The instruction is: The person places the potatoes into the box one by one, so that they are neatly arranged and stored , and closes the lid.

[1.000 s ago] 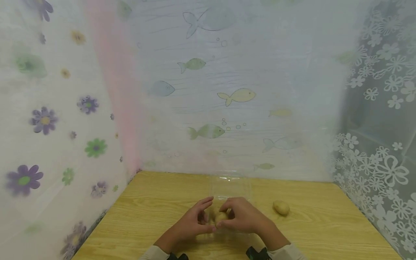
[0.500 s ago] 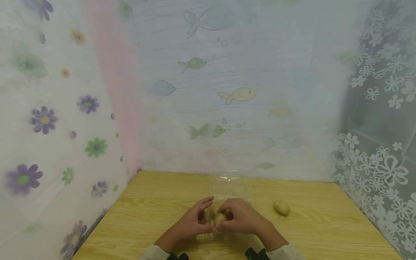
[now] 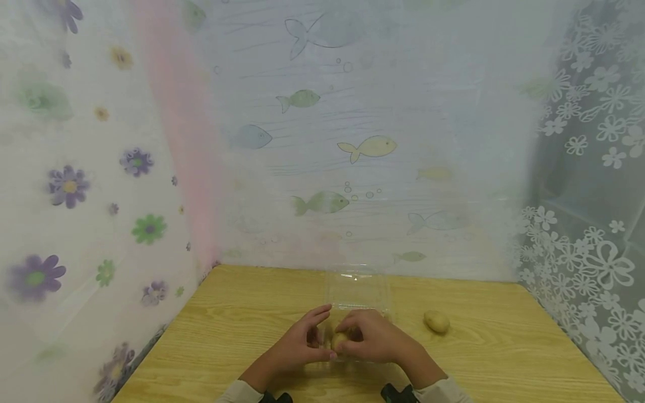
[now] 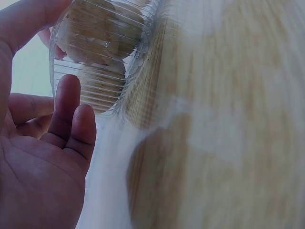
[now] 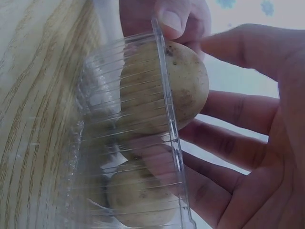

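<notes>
A clear plastic clamshell box stands between both hands, with several potatoes inside. My left hand holds the box at its left side, and its thumb lies at the rim in the right wrist view. Two of its fingertips curl loosely near the ribbed wall. With thumb and fingers, my right hand grips a potato that sits partly above the rim. Some right fingers reach into the box. Below that one, another potato shows through the wall. In the head view the hands hide most of the box.
The box's clear lid lies folded back, away from me. A loose potato rests on the wooden table, right of the box. Printed curtains hang behind the table and at both sides.
My right hand has shifted slightly to the left and down with the potato. The left hand, the lid and the loose potato have stayed in place.
</notes>
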Tool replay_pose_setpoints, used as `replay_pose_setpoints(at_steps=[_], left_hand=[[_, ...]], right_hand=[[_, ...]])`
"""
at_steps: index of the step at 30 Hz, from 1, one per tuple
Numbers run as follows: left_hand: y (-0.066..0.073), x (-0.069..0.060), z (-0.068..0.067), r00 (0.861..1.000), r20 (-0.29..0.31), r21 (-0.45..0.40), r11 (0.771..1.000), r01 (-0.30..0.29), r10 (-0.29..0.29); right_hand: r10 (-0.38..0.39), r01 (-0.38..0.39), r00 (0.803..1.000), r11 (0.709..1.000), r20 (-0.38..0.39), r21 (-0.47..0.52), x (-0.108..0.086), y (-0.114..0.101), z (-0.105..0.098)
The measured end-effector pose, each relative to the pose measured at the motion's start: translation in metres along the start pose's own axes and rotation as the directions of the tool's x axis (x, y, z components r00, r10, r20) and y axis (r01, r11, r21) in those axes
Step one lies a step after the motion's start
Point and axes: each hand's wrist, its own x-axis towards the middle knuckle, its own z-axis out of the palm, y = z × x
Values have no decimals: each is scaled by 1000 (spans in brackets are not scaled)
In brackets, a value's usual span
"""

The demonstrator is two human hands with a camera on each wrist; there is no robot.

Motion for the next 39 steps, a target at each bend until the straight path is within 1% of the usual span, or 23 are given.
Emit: replay_pose_setpoints(at_steps=[8, 12, 18, 24, 28, 33, 39], left_hand=[[0, -1, 0, 1000, -1, 1, 1000, -3, 3], [-1, 0, 0, 1000, -1, 8, 1000, -6, 6], [0, 0, 0, 1000, -5, 14, 1000, 5, -5], [1, 0, 0, 1000, -11, 11, 1000, 19, -19], [1, 0, 0, 1000, -13, 19, 1000, 20, -20], [0, 1, 0, 1000, -10, 19, 1000, 25, -24], [1, 0, 0, 1000, -10, 9, 1000, 27, -27]], right_hand=[[-2, 2, 1000, 1000, 17, 18, 0, 2, 0], [-22, 22, 1000, 1000, 10, 18, 0, 1, 1], [-43, 43, 999, 999, 0, 8, 1, 0, 2], [-18, 18, 1000, 999, 2, 28, 0, -1, 2], [5, -5, 1000, 1000, 6, 15, -1, -1, 2], [-11, 11, 1000, 1000, 2, -12, 0, 0, 2], [-17, 17, 1000, 1000, 11, -15, 1, 0, 2]])
